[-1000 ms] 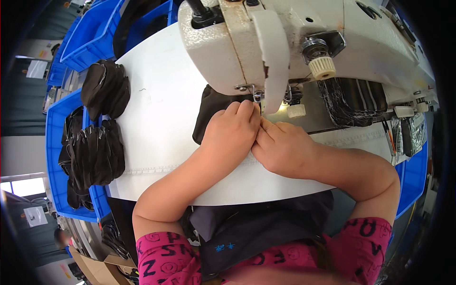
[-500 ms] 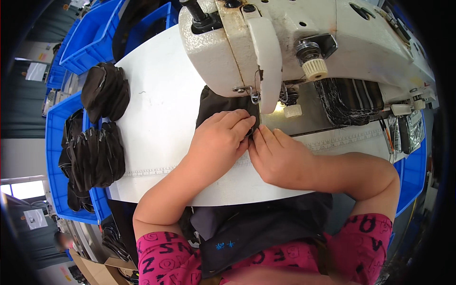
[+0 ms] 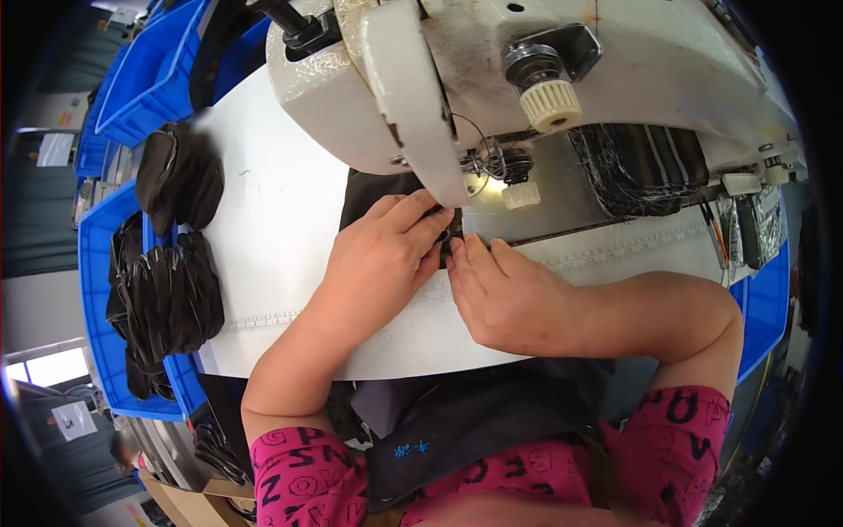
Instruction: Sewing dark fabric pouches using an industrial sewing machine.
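Note:
My left hand lies on a dark fabric piece under the white sewing machine. Its fingers are bent and pressed together on the fabric beside a dark zipper, just in front of the needle area, which is partly hidden by a white guard. Close on the right, my right hand has its fingers closed at the edge of the same piece, gripping it by that zipper; the fingertips are partly hidden.
Dark sewn pieces are piled at the left by blue bins. Right of the needle lie stacked dark panels, small tools and plastic-wrapped items. A printed ruler runs along the white table.
Both hands have drawn back slightly from the needle and a little apart, exposing the zipper between them. The viewpoint has shifted, so the machine appears farther left.

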Available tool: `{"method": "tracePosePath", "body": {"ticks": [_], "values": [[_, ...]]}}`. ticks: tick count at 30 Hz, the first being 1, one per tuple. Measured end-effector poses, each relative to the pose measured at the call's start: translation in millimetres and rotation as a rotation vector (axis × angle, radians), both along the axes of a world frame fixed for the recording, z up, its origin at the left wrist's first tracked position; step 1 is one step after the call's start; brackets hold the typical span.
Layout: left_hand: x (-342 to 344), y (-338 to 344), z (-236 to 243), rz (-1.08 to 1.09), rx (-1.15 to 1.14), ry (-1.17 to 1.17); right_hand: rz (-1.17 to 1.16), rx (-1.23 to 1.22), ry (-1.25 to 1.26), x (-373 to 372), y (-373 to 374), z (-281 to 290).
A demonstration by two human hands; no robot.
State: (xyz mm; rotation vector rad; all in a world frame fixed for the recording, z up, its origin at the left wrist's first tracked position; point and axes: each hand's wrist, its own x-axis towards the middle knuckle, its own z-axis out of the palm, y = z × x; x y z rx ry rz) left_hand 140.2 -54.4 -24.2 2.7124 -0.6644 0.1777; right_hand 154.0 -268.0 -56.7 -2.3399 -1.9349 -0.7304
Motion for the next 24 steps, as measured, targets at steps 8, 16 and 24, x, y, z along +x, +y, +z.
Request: {"method": "tracePosePath", "body": {"ticks": [8, 16, 24], "values": [[1, 1, -4, -0.007, -0.014, -0.041, 0.023, -0.051, -0.008, -1, -1, 4], [1, -5, -8, 0.02, -0.028, -0.065, -0.006, -0.102, -0.021, -3, -2, 4], [-2, -6, -13, 0.046, 0.012, -0.127, 0.015, -0.108, -0.021, -2, -2, 5]]}}
